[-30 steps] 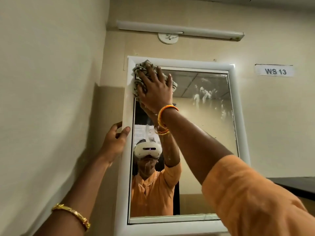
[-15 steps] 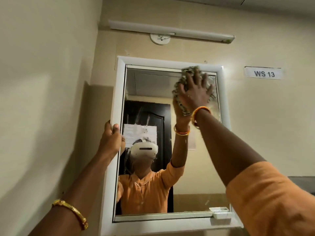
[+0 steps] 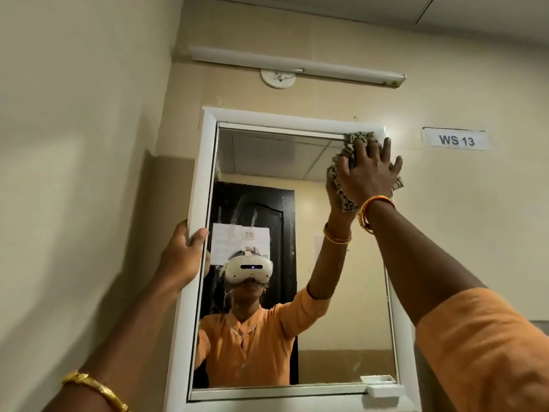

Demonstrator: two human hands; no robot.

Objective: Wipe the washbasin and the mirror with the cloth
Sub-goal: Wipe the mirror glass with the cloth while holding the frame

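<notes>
A white-framed mirror [image 3: 341, 292] hangs on the beige wall ahead. My right hand [image 3: 367, 173] presses a crumpled patterned cloth [image 3: 347, 200] flat against the mirror's top right corner, fingers spread over it. My left hand [image 3: 181, 257] grips the mirror's left frame edge at mid height, thumb on the front. Faint streaks show on the glass in front of the reflected dark door. The washbasin is out of view.
A tube light [image 3: 297, 65] and a round ceiling-rose fitting [image 3: 277, 78] sit above the mirror. A "WS 13" label [image 3: 456, 139] is on the wall at right. A small white soap tray [image 3: 386, 391] rests on the mirror's lower right ledge. A side wall stands close on the left.
My right hand has swept the cloth from the mirror's top left corner across the top to the top right corner. My left hand stays on the left frame.
</notes>
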